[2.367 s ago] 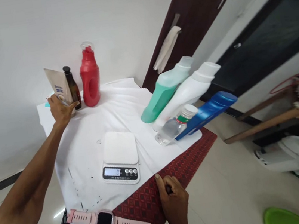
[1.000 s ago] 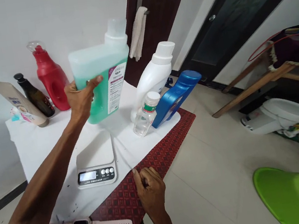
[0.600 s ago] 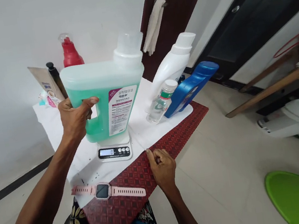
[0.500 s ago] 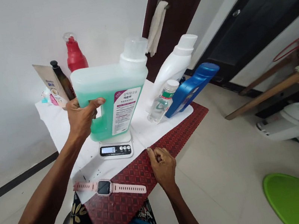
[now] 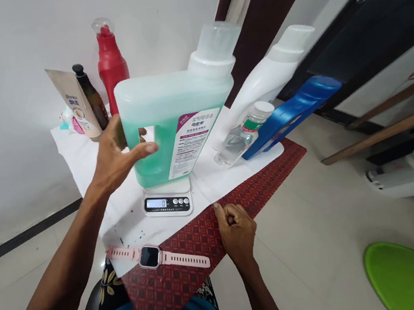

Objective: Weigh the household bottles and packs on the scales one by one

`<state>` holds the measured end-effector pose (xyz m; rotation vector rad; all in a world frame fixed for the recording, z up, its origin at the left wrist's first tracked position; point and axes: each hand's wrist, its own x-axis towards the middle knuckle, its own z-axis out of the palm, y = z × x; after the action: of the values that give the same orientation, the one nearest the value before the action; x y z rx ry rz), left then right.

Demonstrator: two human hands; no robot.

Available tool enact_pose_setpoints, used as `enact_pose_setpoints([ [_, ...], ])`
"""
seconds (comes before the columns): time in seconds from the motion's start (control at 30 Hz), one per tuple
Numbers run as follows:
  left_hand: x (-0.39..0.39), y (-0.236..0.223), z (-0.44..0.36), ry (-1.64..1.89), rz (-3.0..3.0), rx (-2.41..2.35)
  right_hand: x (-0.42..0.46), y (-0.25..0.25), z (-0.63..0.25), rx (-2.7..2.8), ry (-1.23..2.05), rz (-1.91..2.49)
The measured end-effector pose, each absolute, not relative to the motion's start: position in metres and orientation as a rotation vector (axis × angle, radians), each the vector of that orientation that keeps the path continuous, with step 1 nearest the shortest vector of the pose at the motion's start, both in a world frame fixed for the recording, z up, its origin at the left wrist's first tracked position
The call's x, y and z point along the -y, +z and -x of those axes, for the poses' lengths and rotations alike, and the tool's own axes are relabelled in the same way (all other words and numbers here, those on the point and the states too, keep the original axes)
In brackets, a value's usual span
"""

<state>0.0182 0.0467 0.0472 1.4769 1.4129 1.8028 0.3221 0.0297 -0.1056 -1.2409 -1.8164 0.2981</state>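
A large translucent jug (image 5: 176, 94) of green liquid stands upright on a small white digital scale (image 5: 169, 206), whose display reads 0. My left hand (image 5: 111, 157) is curled loosely around the jug's handle. Its thumb lies across the front by the handle hole, fingertips show through the hole, and a gap shows between palm and handle. My right hand (image 5: 237, 228) rests at the table's near edge, curled into a loose fist with nothing visible in it. A pink smartwatch (image 5: 150, 257) lies face up before the scale.
Right of the jug stand a white bottle (image 5: 268, 74), a small clear bottle (image 5: 243, 136) and a blue bottle (image 5: 291, 115). Behind on the left are a beige tube (image 5: 75, 105), a dark pump bottle (image 5: 92, 97) and a red bottle (image 5: 111, 62). A green stool (image 5: 413, 269) is on the floor.
My left hand has loosened, opening a gap between its palm and the jug's handle. My right hand keeps its curl at the table edge. The view has shifted slightly.
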Motion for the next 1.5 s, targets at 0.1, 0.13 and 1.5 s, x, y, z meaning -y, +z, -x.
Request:
enact_pose_setpoints([
  [0.1,-0.034,0.037,0.009,2.009,-1.367,-1.386,-0.029,-0.103,-0.322,1.818,0.326,1.236],
  [0.13,-0.03,0.034,0.017,2.077,-1.302,-1.39,-0.029,-0.102,-0.322,1.819,0.336,1.238],
  [1.5,-0.144,0.003,0.092,2.463,-0.904,-1.859,-0.04,-0.117,-0.331,1.856,0.239,1.211],
])
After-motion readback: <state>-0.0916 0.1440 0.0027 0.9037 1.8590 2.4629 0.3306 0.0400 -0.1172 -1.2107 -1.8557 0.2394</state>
